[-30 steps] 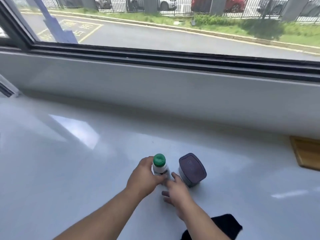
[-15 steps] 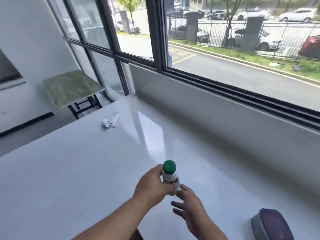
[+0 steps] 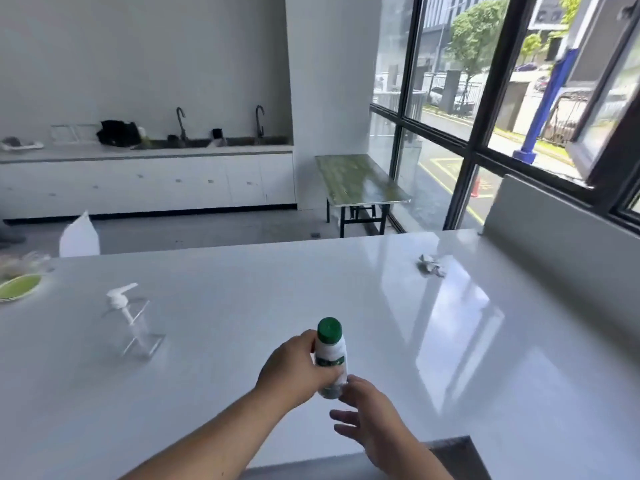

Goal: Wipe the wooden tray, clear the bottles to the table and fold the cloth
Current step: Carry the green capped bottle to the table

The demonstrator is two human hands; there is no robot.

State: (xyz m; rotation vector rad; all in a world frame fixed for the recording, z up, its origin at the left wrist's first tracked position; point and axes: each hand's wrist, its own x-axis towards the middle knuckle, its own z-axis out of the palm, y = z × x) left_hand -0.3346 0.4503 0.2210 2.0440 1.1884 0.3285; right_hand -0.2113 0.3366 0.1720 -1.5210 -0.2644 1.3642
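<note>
A white bottle with a green cap (image 3: 330,351) stands upright above the glossy white table (image 3: 450,341), low in the middle of the view. My left hand (image 3: 294,370) is wrapped around its body from the left. My right hand (image 3: 367,415) hovers just below and right of the bottle's base, fingers spread, its fingertips close to the base. A clear pump dispenser bottle (image 3: 133,320) stands on the table to the left. The wooden tray and the black cloth are out of view.
A crumpled silver wrapper (image 3: 431,266) lies far right on the table. A green plate (image 3: 19,287) sits at the left edge, a white bag (image 3: 79,235) behind it. Beyond the table stand a green bench (image 3: 356,183) and a sink counter (image 3: 145,152). Windows run along the right.
The view has swung left, away from the window; the purple-lidded container and black cloth left the frame. My left hand has carried the green-capped bottle leftward over the table, and the right hand followed.
</note>
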